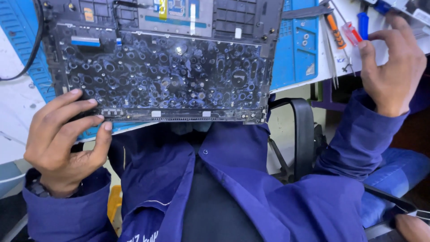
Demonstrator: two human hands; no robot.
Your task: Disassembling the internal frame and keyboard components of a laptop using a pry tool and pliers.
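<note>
Left hand [62,139] fingers spread on laptop chassis [159,71] near corner; right hand [392,67] fingers loosely spread at screwdrivers [347,29]. Chassis likely stiff, fragile: grip edges.

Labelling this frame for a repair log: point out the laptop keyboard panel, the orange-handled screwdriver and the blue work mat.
laptop keyboard panel [165,71], head view, middle of its dark back.
orange-handled screwdriver [335,30], head view, orange handle.
blue work mat [295,49], head view, bare right part.

White bench [18,103] w/ blue mat [295,49]; open laptop chassis [156,67] on mat, screwdrivers [345,31] beside.
</note>
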